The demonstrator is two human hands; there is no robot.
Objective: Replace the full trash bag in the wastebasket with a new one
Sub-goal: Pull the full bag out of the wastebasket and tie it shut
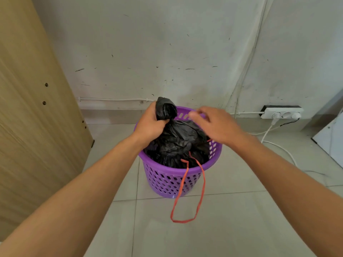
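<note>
- Left hand (152, 123) fisted around gathered neck of black trash bag (178, 143), still seated inside purple wastebasket (178, 173) on floor.
- Red drawstring (187, 193) dangling loose over front rim.
- Right hand (213, 123) hovering over bag, fingers loosely spread, empty.
- Bag bunched; lifting out and relining left.

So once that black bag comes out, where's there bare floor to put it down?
Bare tiles lie in front of the purple basket, beyond the red drawstring, and to its left toward the wooden panel. The right is crowded: white cables trail from the power strip.
</note>
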